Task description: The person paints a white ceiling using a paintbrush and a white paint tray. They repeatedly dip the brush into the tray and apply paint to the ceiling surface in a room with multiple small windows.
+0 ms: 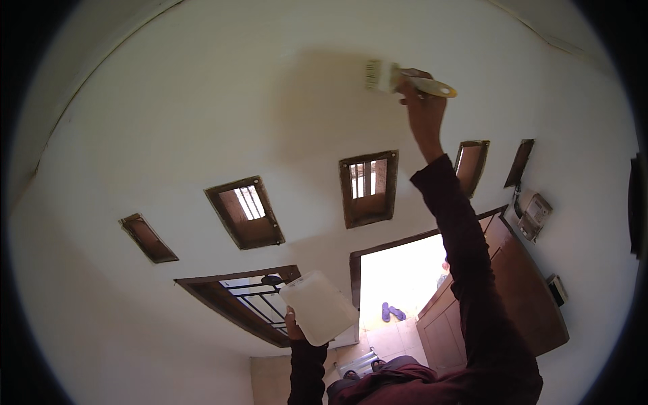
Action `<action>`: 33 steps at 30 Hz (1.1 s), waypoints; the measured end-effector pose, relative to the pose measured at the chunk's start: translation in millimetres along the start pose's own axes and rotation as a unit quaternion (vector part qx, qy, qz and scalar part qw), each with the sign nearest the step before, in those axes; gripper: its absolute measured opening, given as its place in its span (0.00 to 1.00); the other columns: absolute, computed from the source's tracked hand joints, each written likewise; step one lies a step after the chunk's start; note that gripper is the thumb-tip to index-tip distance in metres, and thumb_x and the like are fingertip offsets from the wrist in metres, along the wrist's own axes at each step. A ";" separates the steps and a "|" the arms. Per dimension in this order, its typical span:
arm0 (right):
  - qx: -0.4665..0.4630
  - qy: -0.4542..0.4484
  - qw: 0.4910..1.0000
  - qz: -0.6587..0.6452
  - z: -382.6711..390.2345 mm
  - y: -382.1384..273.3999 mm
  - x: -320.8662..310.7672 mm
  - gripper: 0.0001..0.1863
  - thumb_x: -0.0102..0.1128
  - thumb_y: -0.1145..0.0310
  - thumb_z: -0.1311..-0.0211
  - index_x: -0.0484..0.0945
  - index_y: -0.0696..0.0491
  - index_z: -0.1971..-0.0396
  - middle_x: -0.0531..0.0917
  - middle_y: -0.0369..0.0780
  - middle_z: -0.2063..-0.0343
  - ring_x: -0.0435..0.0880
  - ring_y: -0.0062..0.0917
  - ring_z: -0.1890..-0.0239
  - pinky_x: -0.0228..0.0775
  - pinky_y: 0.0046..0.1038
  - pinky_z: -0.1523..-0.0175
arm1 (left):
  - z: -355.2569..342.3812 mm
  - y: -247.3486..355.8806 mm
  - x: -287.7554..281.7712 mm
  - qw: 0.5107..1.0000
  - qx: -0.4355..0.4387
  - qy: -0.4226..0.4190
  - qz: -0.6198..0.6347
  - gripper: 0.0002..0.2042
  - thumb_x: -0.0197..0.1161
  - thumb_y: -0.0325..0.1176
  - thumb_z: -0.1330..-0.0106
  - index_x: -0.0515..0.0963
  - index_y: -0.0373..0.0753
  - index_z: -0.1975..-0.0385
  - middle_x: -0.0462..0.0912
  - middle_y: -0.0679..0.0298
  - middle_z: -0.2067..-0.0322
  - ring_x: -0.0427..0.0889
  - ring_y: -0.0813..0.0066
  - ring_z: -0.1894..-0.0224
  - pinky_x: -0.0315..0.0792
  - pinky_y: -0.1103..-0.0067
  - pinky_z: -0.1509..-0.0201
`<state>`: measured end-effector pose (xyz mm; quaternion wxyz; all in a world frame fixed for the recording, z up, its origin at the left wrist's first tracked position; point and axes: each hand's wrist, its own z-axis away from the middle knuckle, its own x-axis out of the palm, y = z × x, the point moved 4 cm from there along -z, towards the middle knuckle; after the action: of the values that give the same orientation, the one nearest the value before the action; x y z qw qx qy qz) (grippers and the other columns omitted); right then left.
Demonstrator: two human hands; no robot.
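Note:
In the head view, my right hand is raised high, closed around the handle of a wide paintbrush with pale, slightly blurred bristles, held against or just off the off-white wall; whether it touches I cannot tell. Low in the middle, my left hand grips a whitish translucent plastic container by its left side; its contents are hidden from this angle.
Small framed openings run across the wall above a barred window and a bright doorway with an open wooden door. Electrical boxes hang at right. Far below, my feet rest on a metal rung; purple sandals lie by the doorway.

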<state>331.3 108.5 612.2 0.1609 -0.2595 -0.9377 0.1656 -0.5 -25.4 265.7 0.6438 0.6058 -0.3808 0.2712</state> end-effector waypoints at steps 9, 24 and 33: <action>-0.103 0.138 0.955 0.241 -13.0 -13.1 -50.1 0.09 0.63 0.71 0.44 0.81 0.48 0.62 0.81 0.35 0.63 0.83 0.26 0.62 0.75 0.28 0.58 | -5.2 3.9 8.8 0.998 0.049 -0.023 -0.011 0.32 0.56 0.53 0.41 0.64 0.38 0.42 0.77 0.53 0.52 0.82 0.56 0.54 0.81 0.63 0.53; 0.273 -0.494 0.814 -0.135 132.8 -97.1 58.0 0.11 0.63 0.69 0.42 0.78 0.59 0.62 0.82 0.37 0.73 0.81 0.15 0.73 0.77 0.20 0.71 | -8.4 7.3 33.3 0.997 0.066 -0.045 -0.002 0.35 0.55 0.53 0.41 0.61 0.40 0.37 0.73 0.52 0.46 0.78 0.57 0.47 0.77 0.61 0.45; 0.120 -0.672 0.729 0.043 232.5 -104.1 71.7 0.19 0.64 0.60 0.47 0.80 0.63 0.65 0.83 0.51 0.72 0.84 0.40 0.70 0.76 0.36 0.59 | -7.2 2.0 47.0 0.999 0.027 -0.029 0.000 0.36 0.56 0.53 0.45 0.61 0.39 0.38 0.73 0.52 0.47 0.77 0.56 0.45 0.75 0.63 0.43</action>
<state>137.7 10.1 461.1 -0.4892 -0.0993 -0.7606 0.4150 25.5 -23.3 305.4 0.6156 0.6308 -0.3921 0.2635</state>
